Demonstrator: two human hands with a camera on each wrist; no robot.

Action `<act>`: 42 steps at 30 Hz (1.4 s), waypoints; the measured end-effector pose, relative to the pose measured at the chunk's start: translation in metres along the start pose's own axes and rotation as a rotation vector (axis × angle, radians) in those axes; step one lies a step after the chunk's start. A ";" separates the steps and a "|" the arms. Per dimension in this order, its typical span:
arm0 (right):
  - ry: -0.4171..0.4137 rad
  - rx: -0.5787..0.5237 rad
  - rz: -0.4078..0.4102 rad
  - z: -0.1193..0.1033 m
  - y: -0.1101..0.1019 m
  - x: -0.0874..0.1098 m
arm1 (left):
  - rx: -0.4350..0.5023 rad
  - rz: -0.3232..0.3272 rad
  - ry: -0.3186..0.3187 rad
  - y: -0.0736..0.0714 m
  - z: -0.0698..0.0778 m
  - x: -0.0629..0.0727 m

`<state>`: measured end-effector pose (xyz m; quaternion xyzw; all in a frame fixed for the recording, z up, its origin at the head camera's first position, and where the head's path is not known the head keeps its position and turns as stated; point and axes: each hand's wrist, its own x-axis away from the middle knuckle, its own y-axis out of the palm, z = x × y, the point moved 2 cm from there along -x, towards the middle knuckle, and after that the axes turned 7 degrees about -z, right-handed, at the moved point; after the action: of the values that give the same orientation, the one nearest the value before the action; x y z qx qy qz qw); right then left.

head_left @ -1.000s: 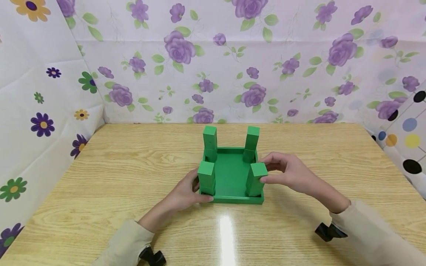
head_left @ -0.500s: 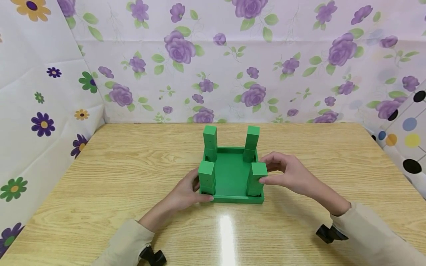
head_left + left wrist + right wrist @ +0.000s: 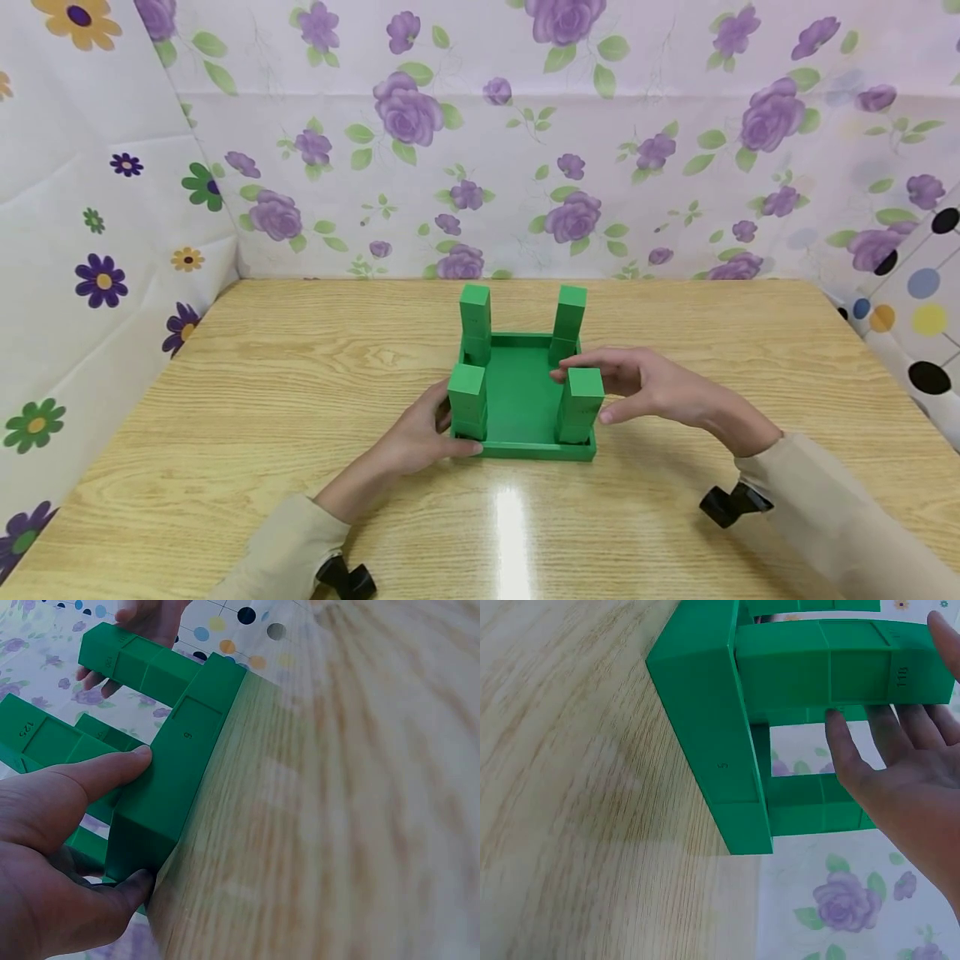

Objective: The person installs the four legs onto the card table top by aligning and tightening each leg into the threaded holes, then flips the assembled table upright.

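Observation:
A shallow square green tray [image 3: 517, 392] lies on the table with a tall green post standing at each corner. My left hand [image 3: 415, 433] holds its near left corner, the thumb along the front wall and the fingers round the left side, partly hidden behind the near left post [image 3: 468, 400]. Around the near right post [image 3: 580, 404] my right hand [image 3: 648, 387] is spread loosely, thumb apart from it. The right wrist view has the fingers beside this post [image 3: 817, 664], marked with small numbers; whether a fingertip touches it, I cannot tell.
The wooden table [image 3: 300, 358] runs back to a flower-printed cloth [image 3: 495, 167]. More printed cloth hangs at the left and right sides. Each sleeve carries a black wrist device; the right one [image 3: 735, 502] is near the forearm's underside.
My right hand has let go of the near right post, its thumb backing away to the right and its fingers reaching behind the post. The left hand and tray keep their places.

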<state>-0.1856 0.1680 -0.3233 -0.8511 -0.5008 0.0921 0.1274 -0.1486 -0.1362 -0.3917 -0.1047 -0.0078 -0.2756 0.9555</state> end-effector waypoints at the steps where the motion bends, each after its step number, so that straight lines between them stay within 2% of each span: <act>1: 0.001 0.013 -0.004 0.000 0.000 -0.001 | 0.000 0.002 -0.002 0.000 0.000 0.000; 7: 0.072 0.076 0.045 0.000 0.000 -0.002 | 0.003 0.002 0.002 0.000 0.000 0.001; 11: 0.102 0.078 0.066 0.000 0.002 -0.003 | 0.005 -0.002 0.006 0.000 0.000 0.001; 20: 0.081 0.084 0.102 0.000 0.005 -0.003 | 0.007 -0.003 0.000 0.000 0.001 0.001; 23: 0.078 0.077 0.095 0.001 0.006 -0.004 | 0.008 -0.005 -0.006 0.001 0.001 0.001; 30: 0.070 0.142 0.065 0.001 0.004 -0.007 | 0.005 0.004 -0.016 0.001 0.001 0.001; 35: 0.047 0.130 0.039 0.001 0.003 -0.008 | 0.012 0.002 -0.014 0.002 0.001 0.002; 42: 0.063 0.123 0.063 0.003 0.003 -0.005 | -0.024 -0.031 0.013 0.001 0.002 0.000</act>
<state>-0.1861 0.1626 -0.3270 -0.8596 -0.4627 0.0998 0.1922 -0.1485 -0.1350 -0.3902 -0.1145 0.0001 -0.2913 0.9498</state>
